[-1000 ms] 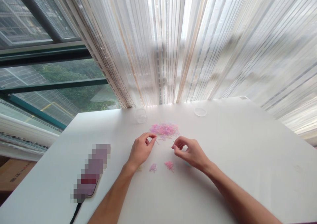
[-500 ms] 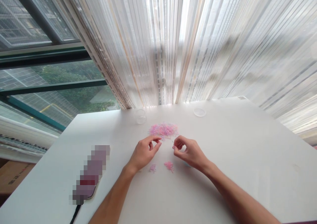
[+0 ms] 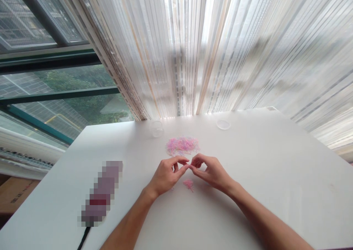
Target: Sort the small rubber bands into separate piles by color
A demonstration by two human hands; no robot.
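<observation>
My left hand [image 3: 166,174] and my right hand [image 3: 213,172] meet over the middle of the white table [image 3: 248,150], thumb tips touching or nearly so. Each has thumb and fingers curled in a pinch; whatever sits between the tips is too small to make out. Just beyond them lies a loose pile of small thin pink and lilac pieces [image 3: 182,145]. A little heap of pink pieces [image 3: 188,185] rests nearer me, below the fingertips. Beside my left wrist, a few lilac bits [image 3: 172,188] peek out, mostly covered by the hand.
Toward the back stand a clear round container [image 3: 157,129] and, farther right, a clear round lid [image 3: 223,124]. A pixelated purplish object [image 3: 101,193] with a black cable [image 3: 84,238] lies at left. A striped curtain [image 3: 187,51] hangs behind the table; a cardboard box [image 3: 18,195] is at lower left.
My hands have come together, the left moving right and the right slightly left, so the gap between their fingertips has closed. The left hand now covers most of the lilac heap.
</observation>
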